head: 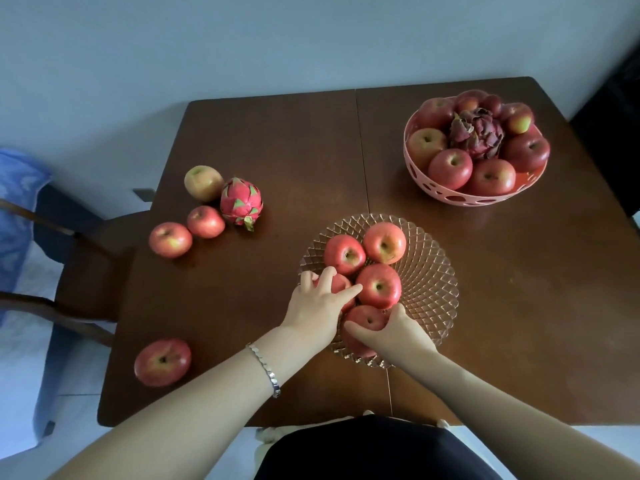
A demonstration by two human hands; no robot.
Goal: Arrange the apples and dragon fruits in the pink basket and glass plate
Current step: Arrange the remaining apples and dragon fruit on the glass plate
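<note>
At centre frame a glass plate (pixel 433 282) holds five apples (pixel 384 242). Your left hand (pixel 317 306) grasps one at the plate's left side, and your right hand (pixel 398 332) grasps one at its lower edge. At left, four loose apples (pixel 170 239) and one dragon fruit (pixel 241 202) lie on the bench (pixel 519 306). At upper right, the pink basket (pixel 450 197) holds about eight apples around one darker dragon fruit (pixel 478 133).

A dark wooden desk (pixel 277 140) spreads beneath the left grip (pixel 315 306), with a wooden chair (pixel 90 265) bearing blue cloth (pixel 17 202) well to its left and a pale wall (pixel 242 46) beyond.
</note>
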